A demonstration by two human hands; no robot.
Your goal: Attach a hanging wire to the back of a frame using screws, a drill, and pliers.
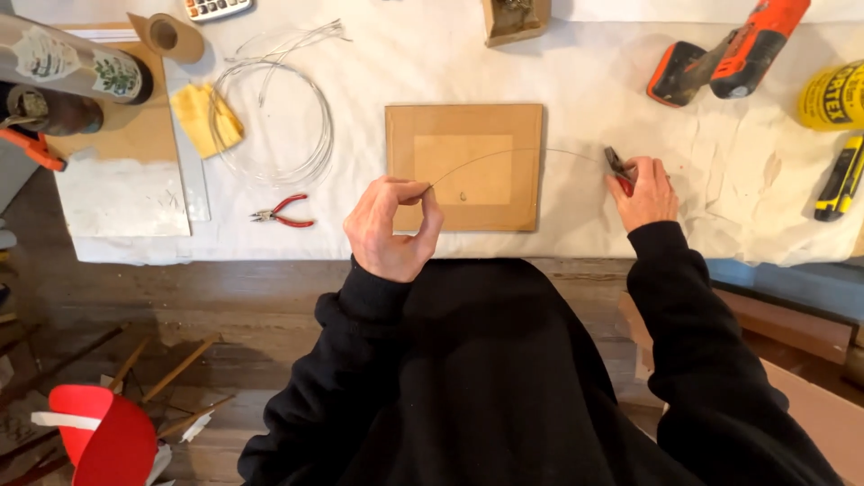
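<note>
My left hand (391,227) pinches one end of a thin wire (513,153) between thumb and fingers, near the table's front edge. The wire arcs over a brown board picture-frame back (465,166) lying flat on the white cloth. My right hand (643,192) grips red-handled pliers (618,167) whose jaws hold the wire's other end, to the right of the frame. Both arms wear black sleeves.
A coil of wire (270,121) and a yellow cloth (207,117) lie at the left, with small red pliers (283,213) below them. An orange drill (729,54), a yellow can (832,94) and a yellow-black knife (840,180) sit at the right. Bottles (63,76) stand at far left.
</note>
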